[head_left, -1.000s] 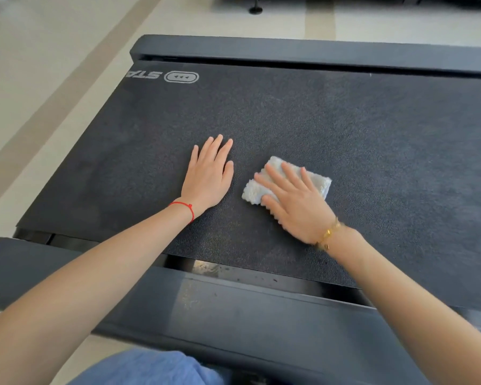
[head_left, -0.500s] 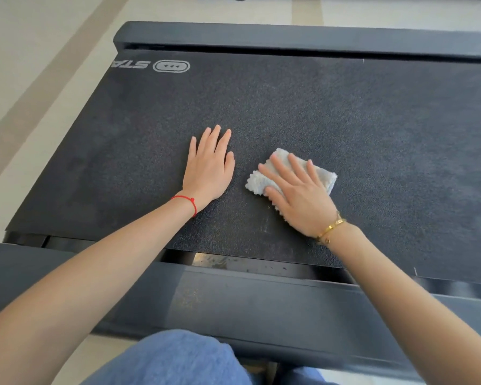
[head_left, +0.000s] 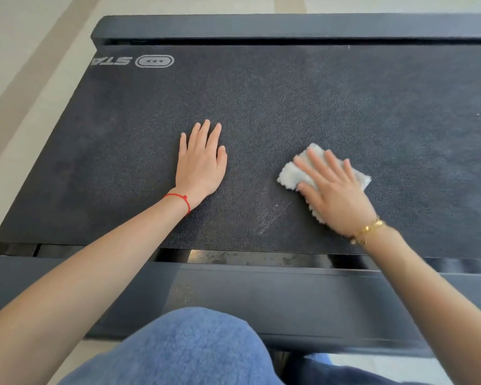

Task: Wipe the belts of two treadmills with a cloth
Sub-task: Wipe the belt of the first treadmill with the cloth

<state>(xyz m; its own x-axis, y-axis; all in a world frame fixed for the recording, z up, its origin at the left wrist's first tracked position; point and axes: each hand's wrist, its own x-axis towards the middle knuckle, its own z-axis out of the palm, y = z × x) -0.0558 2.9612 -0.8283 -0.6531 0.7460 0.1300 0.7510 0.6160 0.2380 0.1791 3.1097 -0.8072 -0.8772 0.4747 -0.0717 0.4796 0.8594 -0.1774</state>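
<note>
A dark textured treadmill belt [head_left: 289, 107] fills most of the head view, with a white logo near its far left corner. A small white cloth [head_left: 295, 173] lies on the belt right of centre. My right hand [head_left: 333, 190] presses flat on the cloth with its fingers spread and straight. My left hand [head_left: 200, 162] rests flat on the bare belt to the left of the cloth, fingers straight and apart from it. A faint pale streak [head_left: 272, 218] marks the belt between my hands, near the front edge.
A black side rail [head_left: 261, 301] runs across the near edge of the belt, another rail [head_left: 289, 26] along the far edge. My knee in blue fabric [head_left: 192, 348] is at the bottom. Pale floor [head_left: 25, 79] lies to the left.
My right hand has slid the cloth to the right across the belt, away from my left hand. My left hand has stayed in place.
</note>
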